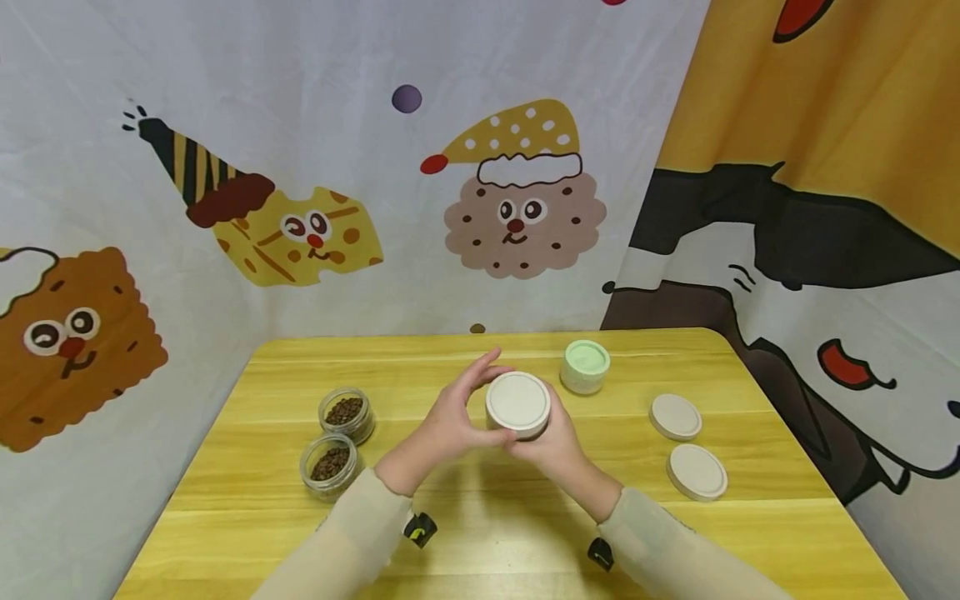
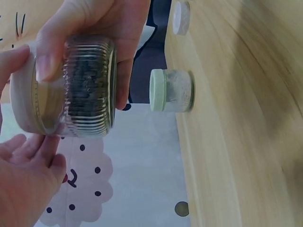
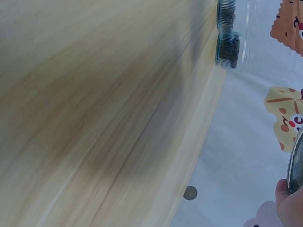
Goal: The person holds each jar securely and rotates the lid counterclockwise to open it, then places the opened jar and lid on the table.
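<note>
Above the middle of the wooden table (image 1: 480,533) both hands hold a glass jar (image 2: 87,85) of dark coffee beans. A beige lid (image 1: 517,402) sits on its mouth. My right hand (image 1: 553,443) grips the ribbed glass body from the near right side. My left hand (image 1: 459,412) curls round the lid's rim, with fingers over the far edge and the thumb on the near side. In the left wrist view the lid (image 2: 26,94) lies between my left fingers (image 2: 40,149). The right wrist view shows only the jar's edge (image 3: 296,165) and a fingertip (image 3: 289,203).
A green-lidded jar (image 1: 585,365) stands behind the hands to the right. Two loose beige lids (image 1: 675,415) (image 1: 697,471) lie at the right. Two open jars of coffee beans (image 1: 347,412) (image 1: 330,462) stand at the left. Cartoon-print cloth hangs behind and beside the table.
</note>
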The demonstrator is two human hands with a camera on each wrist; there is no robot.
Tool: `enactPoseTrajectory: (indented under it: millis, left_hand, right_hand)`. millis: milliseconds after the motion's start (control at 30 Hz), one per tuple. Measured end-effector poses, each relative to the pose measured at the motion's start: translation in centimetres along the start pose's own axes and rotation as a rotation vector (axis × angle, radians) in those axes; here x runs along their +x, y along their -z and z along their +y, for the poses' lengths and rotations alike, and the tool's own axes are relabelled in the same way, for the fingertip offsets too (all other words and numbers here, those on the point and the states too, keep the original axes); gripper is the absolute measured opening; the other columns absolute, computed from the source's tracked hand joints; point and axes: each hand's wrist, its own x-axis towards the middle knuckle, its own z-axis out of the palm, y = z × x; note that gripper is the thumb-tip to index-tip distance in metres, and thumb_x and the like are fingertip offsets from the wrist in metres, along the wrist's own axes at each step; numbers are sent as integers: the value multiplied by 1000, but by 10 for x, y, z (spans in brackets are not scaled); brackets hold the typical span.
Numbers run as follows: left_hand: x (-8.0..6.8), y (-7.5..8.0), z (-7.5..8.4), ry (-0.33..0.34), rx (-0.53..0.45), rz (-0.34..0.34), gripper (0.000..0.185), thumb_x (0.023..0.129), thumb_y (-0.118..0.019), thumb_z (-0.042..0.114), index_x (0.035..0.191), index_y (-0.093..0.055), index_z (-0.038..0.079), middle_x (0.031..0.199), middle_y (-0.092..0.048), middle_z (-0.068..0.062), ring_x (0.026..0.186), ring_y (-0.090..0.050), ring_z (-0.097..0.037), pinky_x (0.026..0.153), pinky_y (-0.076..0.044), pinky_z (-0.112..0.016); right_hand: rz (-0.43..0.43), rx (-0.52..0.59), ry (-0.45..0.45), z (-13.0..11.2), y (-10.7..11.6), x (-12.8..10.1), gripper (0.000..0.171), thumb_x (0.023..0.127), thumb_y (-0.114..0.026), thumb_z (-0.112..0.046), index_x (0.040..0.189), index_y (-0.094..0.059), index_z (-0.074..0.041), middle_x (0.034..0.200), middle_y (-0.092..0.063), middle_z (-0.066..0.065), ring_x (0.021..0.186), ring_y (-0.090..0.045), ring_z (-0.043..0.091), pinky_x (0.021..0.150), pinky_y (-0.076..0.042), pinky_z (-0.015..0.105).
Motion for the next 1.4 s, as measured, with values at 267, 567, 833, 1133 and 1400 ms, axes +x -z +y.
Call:
enactPoseTrajectory:
  millis: [267, 567, 833, 1133, 1400]
  left_hand:
    - [1, -10, 1, 43, 134, 82, 112, 53, -93, 28, 146, -31, 27, 125, -47, -1, 117, -44, -19, 102, -37, -48]
    - [-2, -7, 3, -21, -21, -51, 111, 65, -84, 11, 151, -16, 28, 152, -34, 0, 139, -31, -17, 113, -23, -51]
    - [0, -6, 4, 1, 27, -17, 100, 67, -84, 13, 147, -25, 28, 139, -49, 4, 128, -44, -13, 109, -33, -44]
    - [2, -14, 4, 62, 133, 51, 111, 53, -93, 28, 145, -32, 29, 129, -43, -8, 119, -41, -18, 102, -37, -45]
    - [-3, -5, 2, 72, 96, -67, 110, 61, -89, 26, 150, -24, 21, 152, -31, 2, 140, -28, -20, 112, -25, -53]
  right_hand:
    - [6, -62, 53, 0, -2, 0, 88, 54, -83, 3, 132, -43, 0, 127, -55, 18, 118, -50, 28, 106, -35, 50]
    - [-8, -30, 18, -3, -4, -1, 91, 56, -87, -1, 134, -41, -2, 130, -53, 17, 121, -48, 28, 107, -33, 49]
    - [-5, -25, 2, -8, -5, -2, 89, 54, -83, 5, 133, -42, 0, 129, -54, 17, 119, -49, 24, 107, -36, 38]
    - [-15, -75, 37, -4, -5, -3, 90, 55, -84, 3, 134, -40, 1, 130, -53, 20, 122, -47, 31, 107, -35, 47]
    - [8, -57, 9, -2, -4, -3, 90, 54, -87, 0, 133, -43, -2, 129, -55, 16, 121, -48, 27, 108, -33, 46]
